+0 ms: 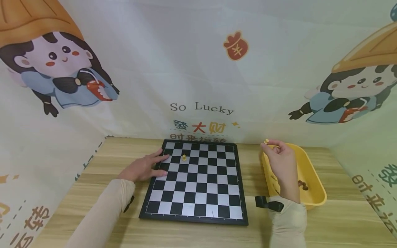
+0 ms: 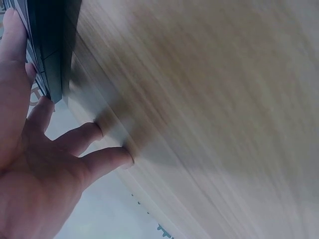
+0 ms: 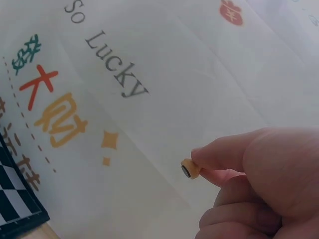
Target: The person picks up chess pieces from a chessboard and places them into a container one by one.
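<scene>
A black-and-white chessboard lies on the wooden table, with one small yellow chess pawn standing toward its far left. My left hand rests at the board's left edge, fingers spread, thumb and fingertips over the border squares; in the left wrist view its other fingers reach down by the board's side. Between thumb and forefinger, my right hand pinches a second yellow chess pawn, raised over the far left rim of the yellow basket. That pawn's dark round base faces outward in the right wrist view.
The yellow plastic basket stands to the right of the board, with several brown chess pieces inside; my right forearm hides part of it. A printed cloth with cartoon figures hangs behind the table and along both sides.
</scene>
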The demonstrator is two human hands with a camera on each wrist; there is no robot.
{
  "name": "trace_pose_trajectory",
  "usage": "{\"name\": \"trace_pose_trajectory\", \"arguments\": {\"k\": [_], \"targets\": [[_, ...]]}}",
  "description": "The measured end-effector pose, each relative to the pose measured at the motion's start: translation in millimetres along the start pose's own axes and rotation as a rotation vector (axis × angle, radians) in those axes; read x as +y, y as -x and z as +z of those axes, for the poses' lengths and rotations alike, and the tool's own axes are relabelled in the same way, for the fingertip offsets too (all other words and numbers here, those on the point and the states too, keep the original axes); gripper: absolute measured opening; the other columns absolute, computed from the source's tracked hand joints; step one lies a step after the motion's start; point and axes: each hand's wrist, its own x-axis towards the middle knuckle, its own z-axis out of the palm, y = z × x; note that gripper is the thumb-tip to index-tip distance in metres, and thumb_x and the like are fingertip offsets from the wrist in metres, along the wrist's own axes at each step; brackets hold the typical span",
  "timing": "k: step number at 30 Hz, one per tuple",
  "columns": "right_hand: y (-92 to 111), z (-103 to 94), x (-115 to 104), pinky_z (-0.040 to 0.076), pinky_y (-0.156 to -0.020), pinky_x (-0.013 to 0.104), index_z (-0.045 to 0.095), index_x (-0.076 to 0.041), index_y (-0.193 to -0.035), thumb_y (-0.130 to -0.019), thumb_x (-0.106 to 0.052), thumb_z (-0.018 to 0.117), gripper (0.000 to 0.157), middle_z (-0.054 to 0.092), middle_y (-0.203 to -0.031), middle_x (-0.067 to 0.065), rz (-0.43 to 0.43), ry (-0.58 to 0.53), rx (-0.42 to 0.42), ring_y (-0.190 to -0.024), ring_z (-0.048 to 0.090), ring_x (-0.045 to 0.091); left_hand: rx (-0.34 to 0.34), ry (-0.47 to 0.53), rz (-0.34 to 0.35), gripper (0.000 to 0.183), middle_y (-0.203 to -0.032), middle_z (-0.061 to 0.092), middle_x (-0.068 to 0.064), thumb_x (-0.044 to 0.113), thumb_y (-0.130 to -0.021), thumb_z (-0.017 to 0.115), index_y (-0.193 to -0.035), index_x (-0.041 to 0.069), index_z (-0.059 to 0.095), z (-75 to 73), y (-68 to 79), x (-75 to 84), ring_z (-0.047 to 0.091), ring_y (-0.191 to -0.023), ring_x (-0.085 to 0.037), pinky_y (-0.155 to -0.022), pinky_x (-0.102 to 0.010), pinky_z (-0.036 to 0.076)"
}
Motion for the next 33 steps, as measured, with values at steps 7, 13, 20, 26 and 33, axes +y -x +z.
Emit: {"name": "trace_pose_trajectory", "arguments": {"k": [7,13,20,26,33], "targets": [[-6.0,-22.8,9.4,0.027,-0.042,0.021,0.062,-0.005,-0.122,-0.098,-0.028,0.067,0.034,0.035,-0.054,-0.013,0.058,-0.064,0.061,-0.044,0.031,0.005,0.000,-0.007,-0.003,0.081,-0.173,0.016,-0.009,0.061,-0.091,0.065,-0.159,0.028,0.037,-0.6,-1.2,-0.4,0.026,-0.154,-0.046,-0.121,-0.062,0.032],[-6.1,-37.9,15.7,0.029,-0.041,0.022,0.063,-0.013,-0.116,-0.097,-0.032,0.068,0.028,0.040,-0.056,-0.014,0.112,-0.052,0.125,-0.045,0.033,0.005,-0.004,-0.007,-0.006,0.080,-0.173,0.016,-0.009,0.060,-0.091,0.065,-0.159,0.028,0.036,-0.3,-0.6,0.4,0.026,-0.154,-0.046,-0.121,-0.062,0.032],[-5.0,-43.6,19.3,0.028,-0.039,0.023,0.064,-0.019,-0.110,-0.097,-0.036,0.069,0.022,0.042,-0.055,-0.014,0.130,-0.068,0.175,-0.042,0.033,0.006,-0.001,-0.012,-0.007,0.081,-0.173,0.016,-0.009,0.061,-0.091,0.064,-0.159,0.029,0.036,1.1,-0.7,-0.4,0.026,-0.154,-0.046,-0.121,-0.062,0.032],[-5.9,-44.9,19.9,0.028,-0.038,0.023,0.063,-0.022,-0.106,-0.096,-0.035,0.070,0.018,0.043,-0.056,-0.014,0.136,-0.087,0.187,-0.042,0.034,0.005,0.004,-0.016,-0.002,0.080,-0.173,0.016,-0.009,0.060,-0.092,0.064,-0.159,0.028,0.036,0.6,-0.2,0.0,0.026,-0.154,-0.047,-0.121,-0.063,0.032],[-5.4,-47.8,21.1,0.027,-0.036,0.023,0.063,-0.024,-0.108,-0.097,-0.034,0.069,0.017,0.043,-0.054,-0.013,0.163,-0.115,0.176,-0.040,0.032,0.006,0.002,-0.016,0.008,0.081,-0.173,0.016,-0.010,0.061,-0.091,0.064,-0.159,0.028,0.036,-0.1,-0.7,-0.5,0.027,-0.153,-0.048,-0.121,-0.063,0.032]]}}
